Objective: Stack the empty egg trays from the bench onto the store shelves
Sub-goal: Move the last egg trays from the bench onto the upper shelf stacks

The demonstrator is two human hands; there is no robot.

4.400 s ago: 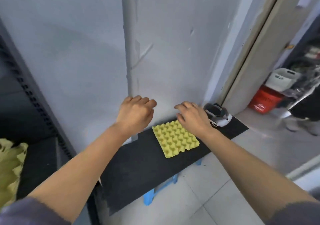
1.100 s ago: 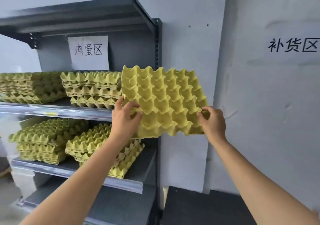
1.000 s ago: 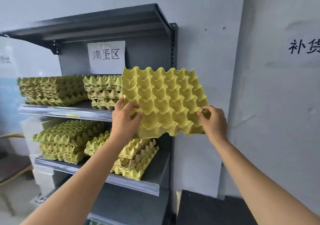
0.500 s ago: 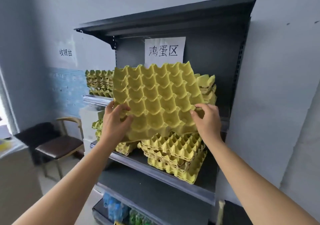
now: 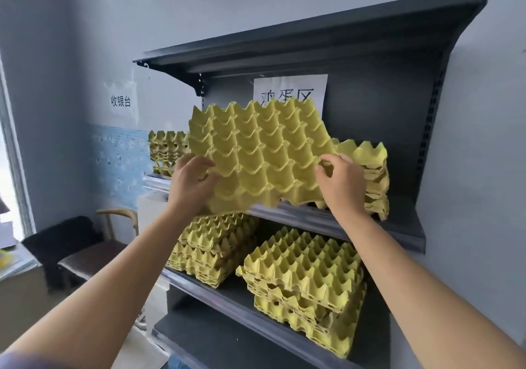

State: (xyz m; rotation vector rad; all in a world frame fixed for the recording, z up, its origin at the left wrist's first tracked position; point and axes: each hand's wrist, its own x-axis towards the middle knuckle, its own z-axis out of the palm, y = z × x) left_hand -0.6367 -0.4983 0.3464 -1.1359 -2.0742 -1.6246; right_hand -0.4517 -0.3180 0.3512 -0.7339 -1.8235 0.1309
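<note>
Grey shelves point(image 5: 404, 226) held tray stacks point(image 5: 304, 269). Fingers point(image 5: 200, 163) of the left hand point(image 5: 189, 185) and right hand point(image 5: 343, 183) curled round a tilted egg tray point(image 5: 264, 152); set askew, it might slide off.

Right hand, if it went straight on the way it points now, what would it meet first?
Probably the stack of egg trays on the upper shelf, just behind the right hand and the held tray it grips. Depth is unclear from this one view.

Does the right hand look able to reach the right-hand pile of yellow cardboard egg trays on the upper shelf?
Probably yes: the right hand is right beside that pile, nothing between, but it is gripping the tilted yellow cardboard egg tray.
</note>
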